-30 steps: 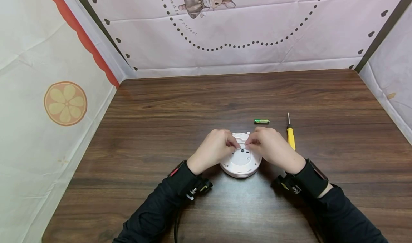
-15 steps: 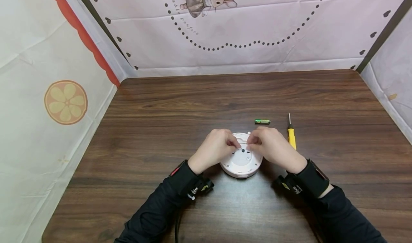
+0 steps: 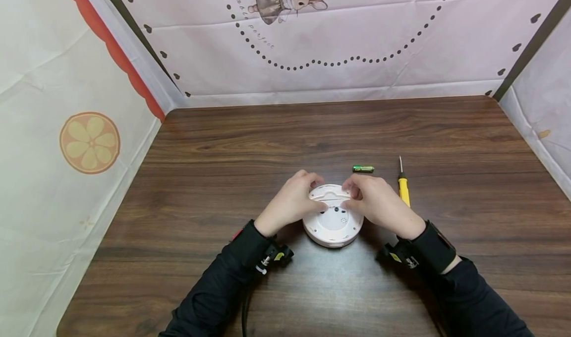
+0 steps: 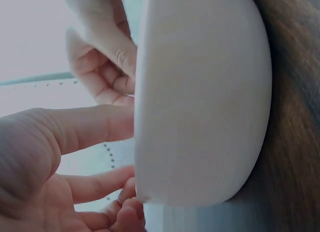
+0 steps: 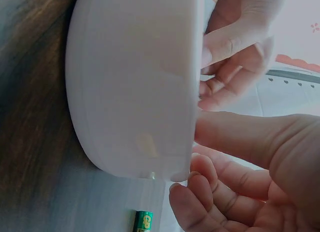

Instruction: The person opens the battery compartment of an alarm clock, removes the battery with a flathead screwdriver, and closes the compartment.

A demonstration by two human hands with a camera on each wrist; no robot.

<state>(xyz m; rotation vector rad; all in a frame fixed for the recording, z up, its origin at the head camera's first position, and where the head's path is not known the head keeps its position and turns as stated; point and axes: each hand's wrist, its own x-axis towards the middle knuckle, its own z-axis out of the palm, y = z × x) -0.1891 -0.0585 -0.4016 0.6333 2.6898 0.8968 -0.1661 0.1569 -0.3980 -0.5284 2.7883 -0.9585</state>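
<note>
White round device, lying back side up on the wooden table at the near middle, carries both hands on its far half. The left hand comes in from the left with its fingers curled over the device's far-left rim and its thumb pressed on the upper face; the right hand comes from the right, fingertips bent down on the small rectangular cover panel at the far edge, thumb against the face just below. From the wrist views the fingers sit close on the top edge, not wrapped round the body, so the grip looks shallow. The likeliest slip, as I judge it, is the device skidding on the smooth wood when the thumbs push, since only its rounded underside meets the table. A cover that gives way suddenly could also snap a clip or spring off toward the far side. Just beyond, to the right, the green battery lies loose on its side and could roll if nudged; the yellow screwdriver lies close beside the right hand, tip pointing far, within reach of an elbowing wrist.
</note>
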